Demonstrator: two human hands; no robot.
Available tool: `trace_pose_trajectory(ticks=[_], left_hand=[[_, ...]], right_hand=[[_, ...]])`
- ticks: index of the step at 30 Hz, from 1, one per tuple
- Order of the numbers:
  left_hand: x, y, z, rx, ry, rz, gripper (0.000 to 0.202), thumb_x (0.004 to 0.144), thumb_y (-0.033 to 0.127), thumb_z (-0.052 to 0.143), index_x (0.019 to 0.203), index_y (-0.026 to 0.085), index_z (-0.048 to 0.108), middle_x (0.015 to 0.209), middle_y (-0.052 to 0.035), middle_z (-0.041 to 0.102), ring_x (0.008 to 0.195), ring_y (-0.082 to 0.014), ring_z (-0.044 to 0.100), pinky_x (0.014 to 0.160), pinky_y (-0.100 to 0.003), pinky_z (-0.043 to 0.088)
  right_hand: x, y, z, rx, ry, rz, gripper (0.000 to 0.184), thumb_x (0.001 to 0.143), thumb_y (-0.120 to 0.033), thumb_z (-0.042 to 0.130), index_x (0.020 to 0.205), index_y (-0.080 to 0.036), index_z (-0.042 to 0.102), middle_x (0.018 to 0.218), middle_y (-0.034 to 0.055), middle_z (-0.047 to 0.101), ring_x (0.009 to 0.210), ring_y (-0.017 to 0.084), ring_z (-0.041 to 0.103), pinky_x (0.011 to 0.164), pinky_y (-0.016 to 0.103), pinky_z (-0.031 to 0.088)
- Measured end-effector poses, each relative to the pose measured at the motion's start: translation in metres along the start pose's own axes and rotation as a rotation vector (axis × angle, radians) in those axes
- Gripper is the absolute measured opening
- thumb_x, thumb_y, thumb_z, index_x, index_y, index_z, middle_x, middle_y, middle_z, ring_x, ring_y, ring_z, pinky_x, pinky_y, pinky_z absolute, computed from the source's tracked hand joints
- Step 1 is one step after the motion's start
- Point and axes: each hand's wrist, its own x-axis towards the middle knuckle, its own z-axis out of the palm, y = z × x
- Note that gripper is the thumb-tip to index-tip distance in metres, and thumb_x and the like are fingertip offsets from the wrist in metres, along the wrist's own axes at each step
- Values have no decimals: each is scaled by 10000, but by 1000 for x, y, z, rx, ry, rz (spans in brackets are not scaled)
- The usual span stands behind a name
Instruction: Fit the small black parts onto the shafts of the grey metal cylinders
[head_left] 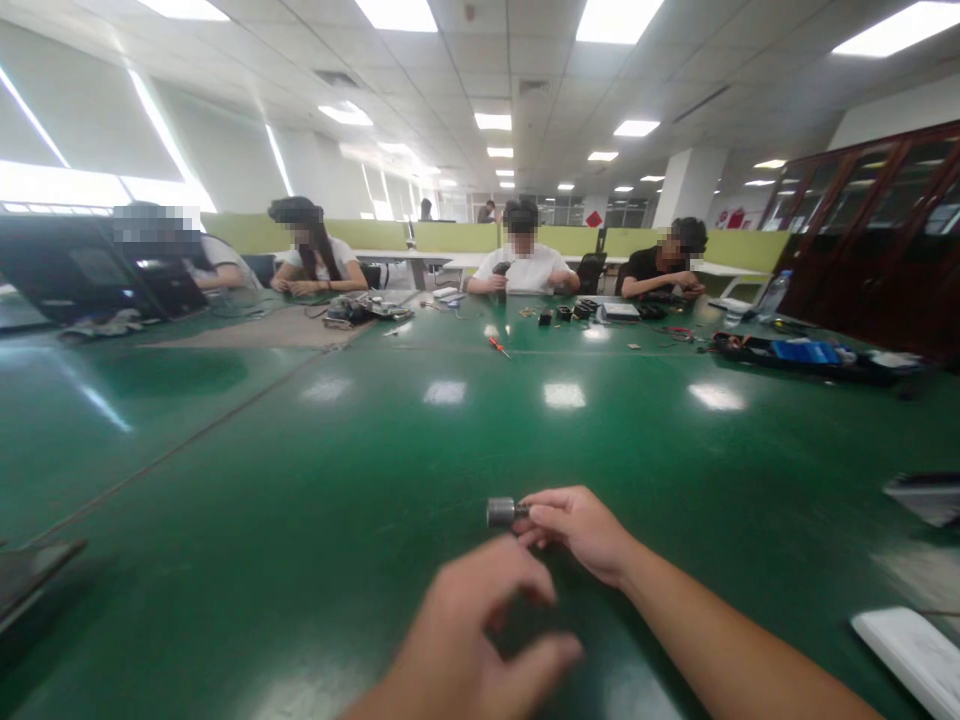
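Note:
A small silver metal cylinder (500,512), which looks like a small motor, points left from my right hand (581,525). The thumb and fingers of that hand pinch its narrow end, just above the green tabletop (360,440). My left hand (484,625) is nearer to me, blurred by motion. Its thumb and fingers curve apart with nothing between them. The cylinder lies a little beyond the left knuckles, and I see no contact between them.
An orange screwdriver (498,346) lies across the table. A black tray with blue items (814,352) stands at the far right. A white object (911,655) is near my right forearm. Several people sit along the far side, among small parts and tools.

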Motion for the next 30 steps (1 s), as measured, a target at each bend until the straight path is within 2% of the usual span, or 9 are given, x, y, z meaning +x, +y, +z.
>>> trace_pose_trajectory(ticks=[1, 3, 4, 7, 10, 14, 20, 24, 30], left_hand=[[6, 14, -22, 82, 104, 67, 255, 766, 248, 813, 982, 230, 679, 966, -5, 653, 757, -123, 572, 673, -213, 481], [18, 31, -59, 586, 462, 360, 463, 673, 243, 870, 1087, 237, 662, 893, 14, 646, 619, -99, 484, 591, -212, 432], [23, 33, -72, 743, 508, 415, 571, 662, 254, 869, 1180, 242, 628, 939, 3, 659, 607, -101, 482, 585, -223, 431], [35, 22, -91, 896, 404, 420, 720, 683, 279, 836, 1337, 246, 537, 1105, -44, 675, 639, -119, 564, 615, -251, 486], [42, 6, -93, 916, 313, 405, 500, 724, 292, 802, 1200, 233, 660, 1037, -41, 709, 726, -153, 634, 682, -264, 524], [45, 4, -92, 976, 335, 451, 275, 772, 249, 749, 1047, 242, 739, 949, -27, 736, 863, -185, 676, 773, -263, 526], [43, 8, -93, 984, 326, 465, 238, 785, 243, 744, 1023, 245, 742, 939, -18, 739, 844, -172, 688, 747, -241, 524], [42, 5, -91, 1031, 319, 494, 251, 780, 252, 765, 1029, 251, 739, 940, -10, 743, 851, -167, 685, 760, -238, 515], [40, 6, -92, 1058, 305, 501, 254, 785, 273, 775, 1036, 252, 737, 966, -13, 750, 883, -172, 688, 806, -248, 515]], right_hand=[[0, 0, 1, -21, 0, -6, 484, 696, -472, 819, 1011, -115, 734, 881, 134, 776, 744, 223, 746, 641, 275, 456], [-1, 1, 3, -73, -4, -20, 481, 719, -479, 799, 1033, -119, 735, 894, 136, 777, 754, 224, 747, 650, 279, 460], [-1, 1, 3, -97, -4, -27, 484, 726, -484, 792, 1039, -119, 736, 894, 137, 777, 756, 227, 748, 654, 282, 464], [-2, 1, 5, -149, -6, -46, 491, 739, -501, 776, 1042, -117, 738, 895, 140, 776, 764, 239, 751, 655, 291, 471], [-4, -1, 7, -189, -15, -58, 472, 769, -501, 750, 1042, -117, 736, 904, 137, 775, 778, 239, 750, 662, 292, 477], [-5, -2, 13, -266, -44, -64, 400, 813, -442, 718, 1043, -115, 735, 911, 129, 773, 770, 223, 739, 671, 292, 489], [-8, 2, 20, -323, 27, -146, 242, 727, -237, 774, 956, -163, 747, 887, 65, 765, 817, 211, 711, 753, 298, 519], [-10, 3, 21, -430, 77, -161, 162, 760, -225, 723, 907, -160, 745, 740, 35, 730, 697, 188, 679, 686, 284, 512], [-12, 0, 22, -452, 70, -172, 153, 767, -228, 701, 898, -155, 731, 760, 36, 715, 683, 177, 660, 673, 278, 503]])
